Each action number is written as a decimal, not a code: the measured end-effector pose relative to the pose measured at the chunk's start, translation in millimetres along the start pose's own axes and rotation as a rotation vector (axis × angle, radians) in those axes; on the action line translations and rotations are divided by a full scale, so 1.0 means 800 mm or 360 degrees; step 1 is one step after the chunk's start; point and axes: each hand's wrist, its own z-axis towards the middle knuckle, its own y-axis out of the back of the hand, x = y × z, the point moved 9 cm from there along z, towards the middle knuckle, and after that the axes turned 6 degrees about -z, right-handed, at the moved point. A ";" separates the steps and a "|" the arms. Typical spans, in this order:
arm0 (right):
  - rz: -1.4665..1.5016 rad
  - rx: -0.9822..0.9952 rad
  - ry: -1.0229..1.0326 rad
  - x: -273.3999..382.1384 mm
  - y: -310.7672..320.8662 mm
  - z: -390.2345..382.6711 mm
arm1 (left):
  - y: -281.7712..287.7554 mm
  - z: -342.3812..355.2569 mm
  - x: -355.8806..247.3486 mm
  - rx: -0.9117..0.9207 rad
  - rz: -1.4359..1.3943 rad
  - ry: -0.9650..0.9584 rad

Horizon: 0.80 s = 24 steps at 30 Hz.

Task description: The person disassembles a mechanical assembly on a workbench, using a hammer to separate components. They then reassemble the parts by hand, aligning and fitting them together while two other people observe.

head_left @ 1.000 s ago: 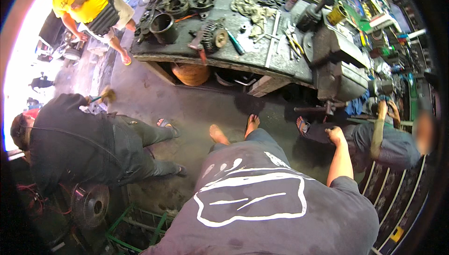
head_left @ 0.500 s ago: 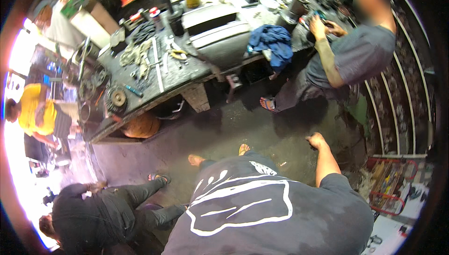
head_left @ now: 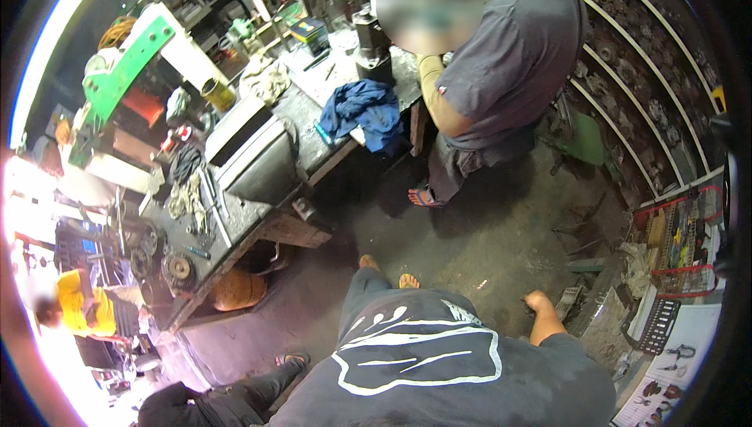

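Observation:
My right hand (head_left: pixel 535 300) hangs low at my side at the lower right, its fingers curled and their tips dark; whatever they may hold is too small to make out. It is nearest a cluttered low surface (head_left: pixel 591 309) with metal parts and a pale crumpled rag (head_left: pixel 636 258). My left hand is out of view, and my dark printed T-shirt (head_left: pixel 415 356) fills the lower middle.
A co-worker in grey (head_left: pixel 509 59) stands at the workbench (head_left: pixel 227 235), beside a blue cloth (head_left: pixel 360 113), a vise (head_left: pixel 254 161) and tools. A person in yellow (head_left: pixel 82 302) is far left, another in dark trousers (head_left: pixel 243 396) lower left. Racks (head_left: pixel 642 98) line the right.
My view and body have turned to the right, toward the racks, and the co-worker in grey now looms larger. My right hand stays low, slightly further down in the picture.

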 end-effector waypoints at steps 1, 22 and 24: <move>0.0006 -0.0116 0.0041 0.023 0.014 0.007 | 0.001 0.004 -0.003 0.0039 0.0053 0.0020; 0.0771 -0.1431 -0.0041 0.030 0.728 0.111 | 0.171 0.211 -0.441 0.0383 -0.0488 -0.0156; 0.0833 -0.1569 0.0024 0.045 0.835 0.122 | 0.127 0.192 -0.455 0.0380 -0.0707 -0.0080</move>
